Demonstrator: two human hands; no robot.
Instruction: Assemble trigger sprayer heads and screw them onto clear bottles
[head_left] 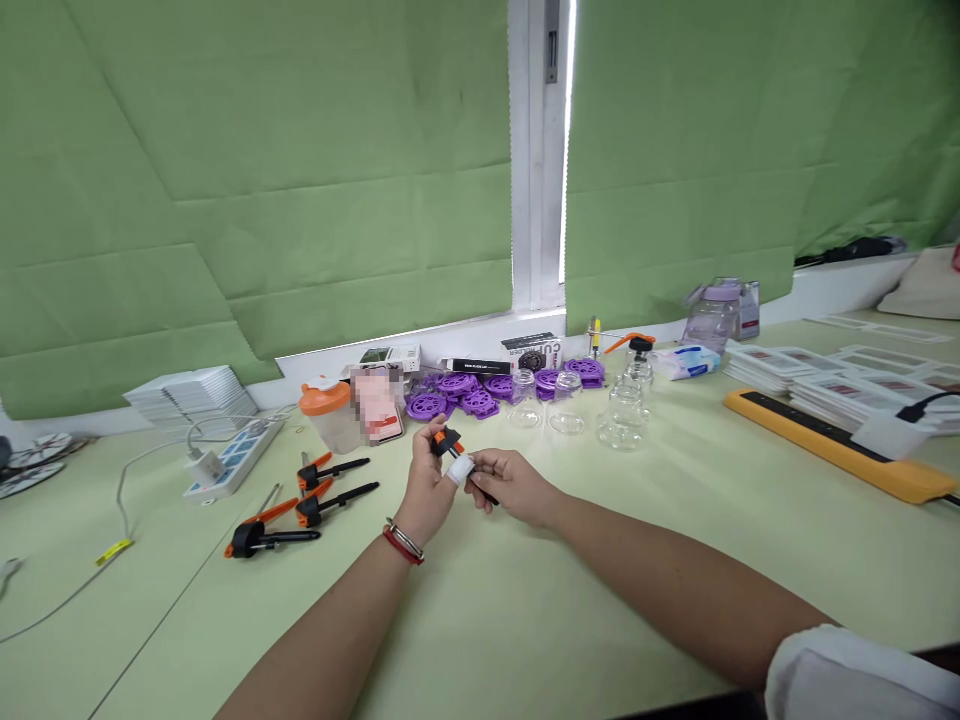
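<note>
Both my hands are together over the middle of the table, working on a black-and-orange trigger pump head point(448, 442). My left hand point(426, 492) is closed around its upper part, with a white wrap on the thumb. My right hand point(519, 486) pinches the black stem, whose end pokes out below the fingers; the rest is partly hidden. To the left lie three similar trigger pump heads, an upper one point(330, 472), a middle one point(337, 505) and a lower one point(271, 541). Clear bottles point(621, 425) stand to the right, beyond my hands.
Behind my hands are purple slotted discs point(478, 402), a phone point(377, 405), an orange-lidded cup point(328, 415) and small boxes point(531, 350). A power strip point(236, 460) with cables sits left. At right lie an orange-and-black bar point(832, 450) and stacked white frames point(832, 395).
</note>
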